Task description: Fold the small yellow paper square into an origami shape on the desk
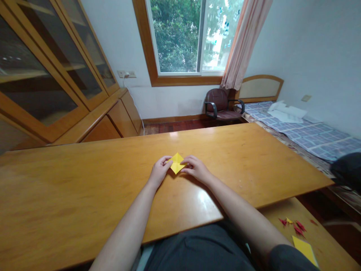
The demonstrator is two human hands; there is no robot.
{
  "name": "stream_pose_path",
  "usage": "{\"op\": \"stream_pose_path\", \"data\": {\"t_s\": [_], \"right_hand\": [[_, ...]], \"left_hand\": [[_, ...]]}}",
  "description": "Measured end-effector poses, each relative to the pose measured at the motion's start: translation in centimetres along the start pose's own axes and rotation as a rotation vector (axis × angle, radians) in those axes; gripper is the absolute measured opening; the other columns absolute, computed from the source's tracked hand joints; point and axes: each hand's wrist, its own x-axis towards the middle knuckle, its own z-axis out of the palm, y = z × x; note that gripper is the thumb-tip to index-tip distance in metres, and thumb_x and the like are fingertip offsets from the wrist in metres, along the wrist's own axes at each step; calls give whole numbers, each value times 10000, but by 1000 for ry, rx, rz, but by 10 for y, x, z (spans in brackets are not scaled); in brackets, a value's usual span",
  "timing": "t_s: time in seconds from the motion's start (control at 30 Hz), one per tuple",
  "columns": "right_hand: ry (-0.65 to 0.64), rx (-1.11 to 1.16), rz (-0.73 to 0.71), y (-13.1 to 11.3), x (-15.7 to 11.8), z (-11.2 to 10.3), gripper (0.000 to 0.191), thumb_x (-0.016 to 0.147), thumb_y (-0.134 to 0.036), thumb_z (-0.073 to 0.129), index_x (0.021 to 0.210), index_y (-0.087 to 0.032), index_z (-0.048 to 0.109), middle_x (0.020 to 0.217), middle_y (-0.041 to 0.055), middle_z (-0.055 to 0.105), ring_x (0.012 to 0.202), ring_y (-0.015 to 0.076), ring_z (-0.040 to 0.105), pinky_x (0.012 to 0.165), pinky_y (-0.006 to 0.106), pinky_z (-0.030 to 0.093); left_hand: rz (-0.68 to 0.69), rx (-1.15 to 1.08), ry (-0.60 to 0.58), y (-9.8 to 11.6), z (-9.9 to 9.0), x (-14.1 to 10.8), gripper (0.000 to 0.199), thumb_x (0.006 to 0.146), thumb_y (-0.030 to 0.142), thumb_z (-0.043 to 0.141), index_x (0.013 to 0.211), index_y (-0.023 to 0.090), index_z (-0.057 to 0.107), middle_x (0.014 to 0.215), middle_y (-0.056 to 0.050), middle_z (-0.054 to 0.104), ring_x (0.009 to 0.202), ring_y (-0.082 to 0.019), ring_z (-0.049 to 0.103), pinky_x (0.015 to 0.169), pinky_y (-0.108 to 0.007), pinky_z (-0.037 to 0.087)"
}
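Observation:
A small square of yellow origami paper (176, 164), turned like a diamond and marked by creases, is between my two hands over the wooden table (93, 184). My left hand (161, 170) pinches its left corner between thumb and fingers. At the opposite corner, my right hand (196, 168) has its thumb and fingers closed on the paper. The underside of the paper is hidden, and I cannot tell whether it touches the tabletop.
Lower right, a second wooden surface (282, 209) bears several red and yellow folded paper pieces (299, 227) and a yellow paper stack (305, 250). A brown armchair (218, 103) stands beyond the table, a bed (310, 131) at right, a glass-door cabinet (81, 116) at left.

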Motion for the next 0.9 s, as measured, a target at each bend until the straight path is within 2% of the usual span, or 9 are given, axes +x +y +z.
{"op": "stream_pose_path", "data": {"t_s": [0.2,0.47,0.6,0.73,0.9], "right_hand": [[60,-26,-19,0,0,-1,117,836,-207,634,932,-213,701,949,59,638,866,176,600,760,299,478],[81,-35,-24,1,0,-1,117,816,-183,639,914,-201,701,922,55,647,812,162,595,720,277,469],[58,-78,-38,-1,-1,0,148,797,-155,641,928,-194,697,855,34,627,727,138,558,666,251,450],[23,-104,-70,-4,-2,1,240,789,-92,607,988,-195,694,818,17,595,707,127,536,668,240,441],[2,-106,-91,1,-1,1,357,762,-7,548,1014,-201,711,847,25,609,740,130,555,710,248,453]], "left_hand": [[15,-31,-69,-2,-1,-1,358,750,368,683,1038,161,632,954,-61,704,852,-195,652,767,-288,491],[28,-29,-75,1,1,-2,404,765,368,669,1105,159,603,900,-52,693,802,-183,644,728,-274,476],[32,-34,-40,3,1,-2,419,770,362,668,1124,156,581,817,-17,655,753,-159,616,717,-260,460],[44,-28,1,2,1,-1,382,785,361,651,1103,159,588,846,-16,637,783,-158,605,739,-265,462],[56,52,-35,2,1,-3,361,810,365,625,1117,176,609,889,-25,627,814,-166,595,737,-267,462]]}}
